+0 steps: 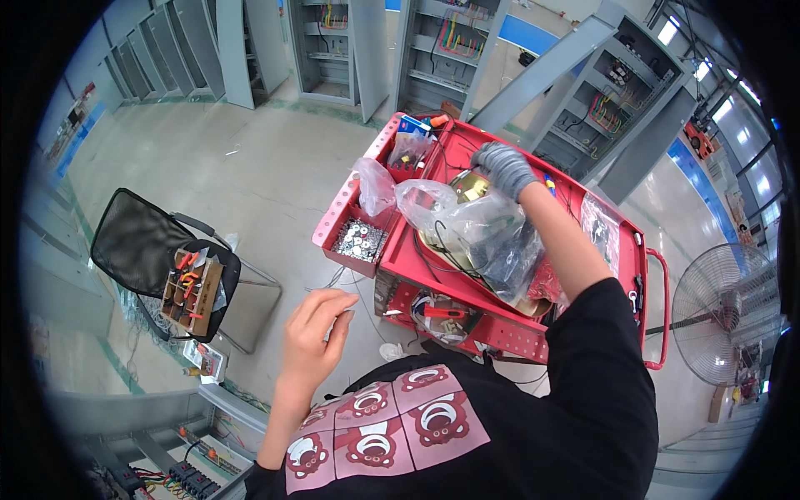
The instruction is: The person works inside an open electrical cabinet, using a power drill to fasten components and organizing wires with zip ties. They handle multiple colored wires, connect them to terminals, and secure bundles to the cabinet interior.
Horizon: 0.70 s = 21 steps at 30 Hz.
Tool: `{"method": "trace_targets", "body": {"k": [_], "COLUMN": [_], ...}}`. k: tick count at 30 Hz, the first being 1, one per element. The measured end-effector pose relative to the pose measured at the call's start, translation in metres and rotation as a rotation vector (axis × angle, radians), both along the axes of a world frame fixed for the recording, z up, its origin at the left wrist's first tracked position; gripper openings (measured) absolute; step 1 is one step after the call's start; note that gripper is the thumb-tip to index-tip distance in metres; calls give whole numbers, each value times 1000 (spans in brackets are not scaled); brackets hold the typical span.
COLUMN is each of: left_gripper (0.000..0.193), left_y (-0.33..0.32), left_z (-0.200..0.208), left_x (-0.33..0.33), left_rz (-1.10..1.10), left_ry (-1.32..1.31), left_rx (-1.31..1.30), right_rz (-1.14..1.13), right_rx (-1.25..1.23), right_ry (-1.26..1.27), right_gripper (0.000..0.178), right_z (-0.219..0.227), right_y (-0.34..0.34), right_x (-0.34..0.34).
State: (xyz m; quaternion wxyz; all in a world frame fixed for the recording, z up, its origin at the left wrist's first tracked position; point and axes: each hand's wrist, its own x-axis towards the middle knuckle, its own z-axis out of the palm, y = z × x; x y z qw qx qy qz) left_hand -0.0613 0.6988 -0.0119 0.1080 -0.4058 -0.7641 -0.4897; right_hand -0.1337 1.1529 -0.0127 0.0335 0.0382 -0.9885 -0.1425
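Observation:
My left hand (315,337) is bare and held low in front of my shirt, left of the red tool cart (467,297). Its fingers are loosely bent with the thumb apart, and I see nothing in them. On my right hand (505,169) is a grey glove. It reaches over the cart top, fingers curled down beside gold-coloured metal parts (472,187); what the fingertips grip is hidden. Clear plastic bags (492,237) lie below that hand, with black cable (442,242) across them. A red bin of silvery nuts or washers (360,240) hangs on the cart's left side.
A black mesh chair (133,242) at left carries a wooden box of tools (192,292). Open grey cabinets (442,58) with coloured wiring stand behind the cart. To the right is a large fan (725,312). Another wired cabinet (167,458) lies at lower left.

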Motion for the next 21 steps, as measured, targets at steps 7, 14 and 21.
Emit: {"method": "trace_targets", "body": {"k": [7, 14, 21], "left_gripper": [20, 26, 20], "left_y": [60, 210, 232], "left_z": [54, 101, 157], "left_x": [-63, -128, -114], "left_rz": [-166, -345, -152], "left_ry": [115, 245, 423], "left_rx": [36, 263, 31], "right_rz": [16, 153, 40], "right_rx": [196, 328, 268], "right_ry": [-43, 219, 400], "right_gripper": [35, 15, 19], "right_z": [143, 212, 227], "right_y": [-52, -112, -93], "right_x": [33, 56, 66]}}
